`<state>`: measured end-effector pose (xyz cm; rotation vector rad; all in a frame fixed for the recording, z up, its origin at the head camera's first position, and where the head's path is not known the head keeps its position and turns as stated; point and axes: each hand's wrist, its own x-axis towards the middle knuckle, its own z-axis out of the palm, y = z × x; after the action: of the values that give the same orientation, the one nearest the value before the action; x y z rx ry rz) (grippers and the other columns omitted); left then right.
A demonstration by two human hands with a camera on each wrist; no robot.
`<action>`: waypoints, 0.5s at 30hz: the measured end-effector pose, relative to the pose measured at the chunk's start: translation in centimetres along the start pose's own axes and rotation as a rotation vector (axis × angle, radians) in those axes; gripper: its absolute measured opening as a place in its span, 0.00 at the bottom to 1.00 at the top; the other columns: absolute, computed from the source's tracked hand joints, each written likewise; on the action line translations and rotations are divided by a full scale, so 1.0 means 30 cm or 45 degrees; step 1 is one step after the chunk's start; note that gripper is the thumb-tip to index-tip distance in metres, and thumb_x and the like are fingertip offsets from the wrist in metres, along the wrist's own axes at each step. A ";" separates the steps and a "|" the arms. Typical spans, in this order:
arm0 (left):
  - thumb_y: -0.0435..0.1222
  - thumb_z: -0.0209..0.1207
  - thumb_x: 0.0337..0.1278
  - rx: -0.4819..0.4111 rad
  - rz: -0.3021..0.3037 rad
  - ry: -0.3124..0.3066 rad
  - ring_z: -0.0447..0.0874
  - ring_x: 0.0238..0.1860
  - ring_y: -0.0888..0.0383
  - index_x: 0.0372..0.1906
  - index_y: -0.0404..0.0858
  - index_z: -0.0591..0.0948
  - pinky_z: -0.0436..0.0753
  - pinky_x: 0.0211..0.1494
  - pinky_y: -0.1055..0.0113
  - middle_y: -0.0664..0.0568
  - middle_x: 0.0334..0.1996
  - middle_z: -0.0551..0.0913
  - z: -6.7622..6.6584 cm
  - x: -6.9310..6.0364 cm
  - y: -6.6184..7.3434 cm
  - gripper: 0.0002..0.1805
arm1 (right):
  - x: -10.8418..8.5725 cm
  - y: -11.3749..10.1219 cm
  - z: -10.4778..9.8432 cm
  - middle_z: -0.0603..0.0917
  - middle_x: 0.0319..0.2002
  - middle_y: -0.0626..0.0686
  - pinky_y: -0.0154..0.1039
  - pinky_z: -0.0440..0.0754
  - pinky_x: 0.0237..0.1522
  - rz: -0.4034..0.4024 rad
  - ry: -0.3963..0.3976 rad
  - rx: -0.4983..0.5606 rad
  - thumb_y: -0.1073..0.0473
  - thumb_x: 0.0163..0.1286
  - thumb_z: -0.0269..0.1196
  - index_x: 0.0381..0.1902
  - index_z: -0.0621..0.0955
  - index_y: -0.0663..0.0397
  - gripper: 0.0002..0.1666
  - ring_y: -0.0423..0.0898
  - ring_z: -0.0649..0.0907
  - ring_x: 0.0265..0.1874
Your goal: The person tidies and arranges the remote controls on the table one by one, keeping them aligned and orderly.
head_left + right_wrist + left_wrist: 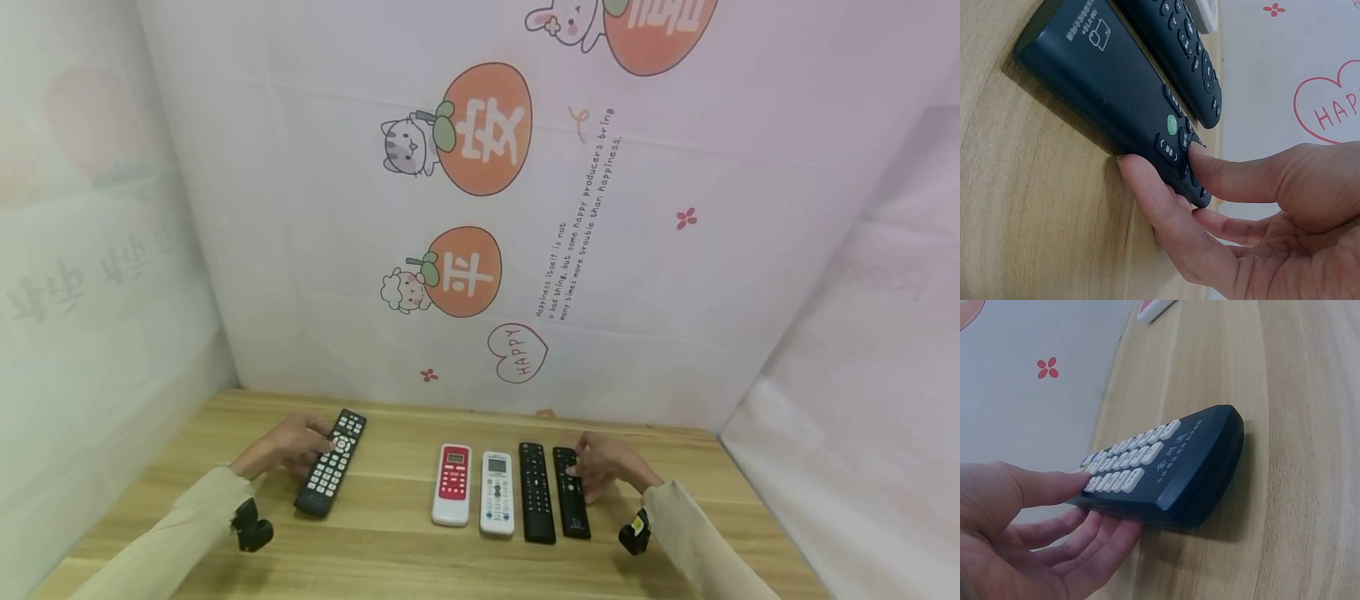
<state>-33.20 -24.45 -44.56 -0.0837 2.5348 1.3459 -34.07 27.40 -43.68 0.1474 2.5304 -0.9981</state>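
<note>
My left hand (287, 442) grips a black remote control with white buttons (327, 477) at the left of the table. In the left wrist view its thumb lies on the buttons and the other fingers are under the remote's edge; the near end seems slightly raised, with a shadow beneath. My right hand (609, 463) holds a plain black remote control (574, 510), the rightmost in the row. In the right wrist view the thumb presses on its button area and the forefinger lies along its side. The remaining fingers are partly hidden behind it.
Between the hands lie a red-and-white remote (452, 485), a white remote (497, 493) and another black remote (537, 492), side by side. The last is close beside the one in my right hand. A printed white cloth (337, 250) stands behind the wooden table (382, 533).
</note>
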 end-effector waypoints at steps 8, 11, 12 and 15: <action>0.32 0.64 0.65 -0.091 0.012 -0.027 0.87 0.38 0.49 0.65 0.18 0.70 0.92 0.38 0.56 0.35 0.42 0.86 0.004 0.002 -0.005 0.30 | 0.003 0.006 0.000 0.82 0.38 0.66 0.47 0.92 0.35 -0.016 0.000 0.010 0.68 0.73 0.65 0.59 0.70 0.70 0.22 0.56 0.89 0.33; 0.33 0.64 0.64 -0.131 0.023 -0.039 0.88 0.38 0.49 0.66 0.18 0.70 0.92 0.38 0.56 0.36 0.42 0.86 0.008 0.002 -0.007 0.32 | 0.003 0.008 0.000 0.81 0.38 0.66 0.47 0.92 0.34 -0.019 -0.003 0.017 0.69 0.73 0.65 0.59 0.70 0.71 0.22 0.56 0.89 0.33; 0.33 0.65 0.64 -0.139 0.026 -0.043 0.88 0.38 0.50 0.66 0.19 0.70 0.92 0.38 0.57 0.36 0.43 0.86 0.010 0.002 -0.007 0.32 | 0.004 0.008 0.000 0.81 0.38 0.66 0.48 0.92 0.34 -0.020 -0.003 0.020 0.69 0.73 0.65 0.59 0.70 0.71 0.22 0.56 0.89 0.33; 0.35 0.65 0.65 -0.184 0.013 -0.055 0.88 0.39 0.50 0.69 0.21 0.68 0.92 0.40 0.57 0.37 0.44 0.86 0.015 0.007 -0.007 0.34 | 0.005 0.008 0.000 0.81 0.38 0.66 0.48 0.92 0.34 -0.018 -0.007 0.025 0.69 0.73 0.65 0.59 0.70 0.71 0.22 0.56 0.89 0.33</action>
<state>-33.27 -24.17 -45.03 -0.0687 2.4034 1.5169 -34.15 27.57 -43.89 0.1322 2.5205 -1.0282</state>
